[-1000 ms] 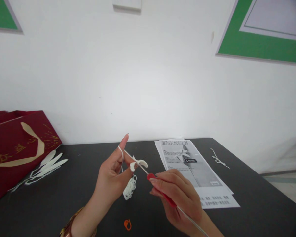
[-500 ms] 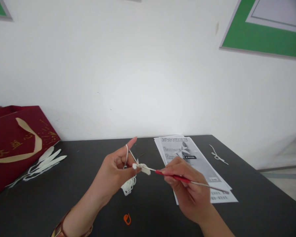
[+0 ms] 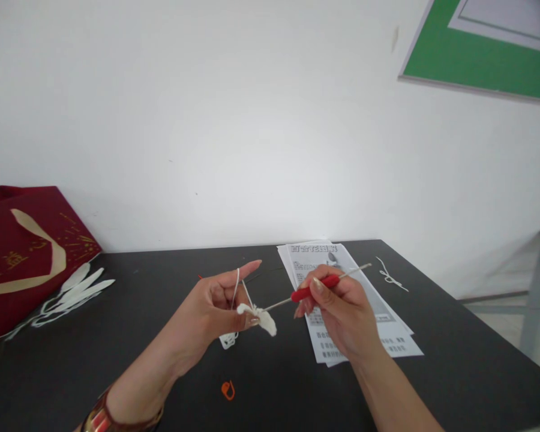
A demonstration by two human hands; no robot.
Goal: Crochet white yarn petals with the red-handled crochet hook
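Since the earlier frame the right hand has turned, gripping the red-handled hook, rear end now raised; the left hand pinches the small white piece at the hook's tip, above the surface; likely light, soft, floppy, best held near the stitches.

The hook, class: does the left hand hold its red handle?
No, the right hand holds the hook by its red handle.
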